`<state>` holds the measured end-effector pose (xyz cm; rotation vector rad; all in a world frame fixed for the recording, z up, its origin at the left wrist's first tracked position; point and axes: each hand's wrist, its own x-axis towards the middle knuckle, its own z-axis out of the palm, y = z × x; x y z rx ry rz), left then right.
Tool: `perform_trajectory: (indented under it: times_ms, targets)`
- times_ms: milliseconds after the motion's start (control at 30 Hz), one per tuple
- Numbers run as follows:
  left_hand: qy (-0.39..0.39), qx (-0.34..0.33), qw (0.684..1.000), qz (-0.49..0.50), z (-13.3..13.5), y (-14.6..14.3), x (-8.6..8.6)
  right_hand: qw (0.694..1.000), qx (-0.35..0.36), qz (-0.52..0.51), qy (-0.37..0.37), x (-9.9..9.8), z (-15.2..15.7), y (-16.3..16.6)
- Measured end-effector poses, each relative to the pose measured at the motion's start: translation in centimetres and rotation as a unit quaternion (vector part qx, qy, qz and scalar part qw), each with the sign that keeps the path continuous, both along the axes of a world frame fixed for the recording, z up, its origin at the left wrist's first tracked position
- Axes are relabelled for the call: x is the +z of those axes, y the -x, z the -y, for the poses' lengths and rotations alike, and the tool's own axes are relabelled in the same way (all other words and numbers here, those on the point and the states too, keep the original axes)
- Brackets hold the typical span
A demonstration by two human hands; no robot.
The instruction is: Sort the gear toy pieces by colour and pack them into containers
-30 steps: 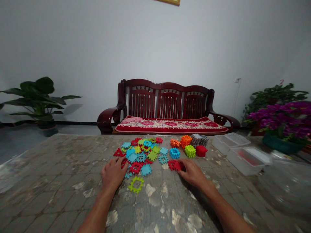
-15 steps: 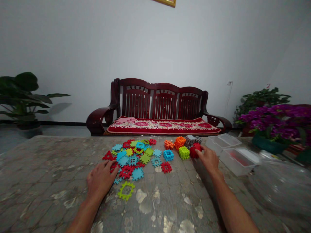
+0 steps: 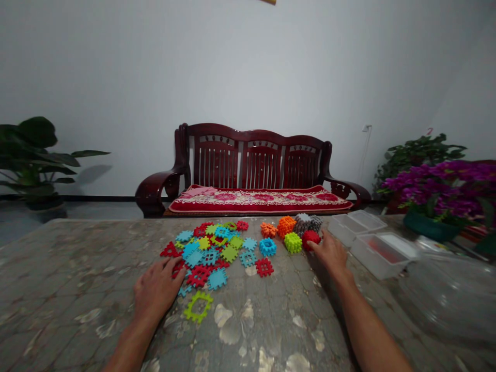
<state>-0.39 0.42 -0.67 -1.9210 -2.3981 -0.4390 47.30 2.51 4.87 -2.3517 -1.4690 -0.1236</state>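
A pile of flat toothed plastic tiles (image 3: 211, 247) in red, blue and green lies on the patterned table (image 3: 77, 268). My left hand (image 3: 155, 287) rests flat at the pile's near left edge, fingers spread over red and blue tiles. A green frame tile (image 3: 198, 306) lies just right of it. A single red tile (image 3: 264, 267) sits alone nearer the middle. To the right stand assembled cubes: blue (image 3: 267, 247), green (image 3: 293, 242), orange (image 3: 286, 226), grey (image 3: 308, 223) and a red cube (image 3: 310, 238). My right hand (image 3: 329, 252) touches the red cube with its fingertips.
Two clear plastic boxes (image 3: 372, 243) stand right of the cubes, with clear plastic further right (image 3: 453, 294). Purple flowers in a pot (image 3: 442, 199) sit at the far right. Behind the table is a dark wooden bench (image 3: 251, 173) with a red cushion. A leafy plant (image 3: 33, 160) stands at the left.
My right hand left the single red tile near the middle and moved up and right to the red cube. My left hand stayed on the tile pile. The view shifted slightly.
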Motion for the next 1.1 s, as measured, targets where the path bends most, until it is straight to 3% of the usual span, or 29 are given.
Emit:
perform_trajectory:
  times_ms: [700, 833, 967, 1100]
  targets:
    - [0.002, -0.002, 1.000, -0.005, 0.0, 0.1, -0.3, 0.998, -0.045, 0.039, 0.035, -0.6, 0.2, 0.8]
    - [-0.002, 0.000, 1.000, -0.007, -0.1, 0.1, -0.4, 0.998, -0.028, 0.053, -0.025, -0.3, 0.4, 0.8]
    - [0.001, -0.001, 1.000, -0.004, 0.0, 0.0, -0.1, 0.991, 0.054, 0.023, -0.122, 0.6, 0.5, 2.4]
    - [0.004, 0.008, 1.000, 0.001, 0.2, -0.3, 0.3, 0.963, 0.253, -0.088, -0.033, 0.9, 1.4, 7.1]
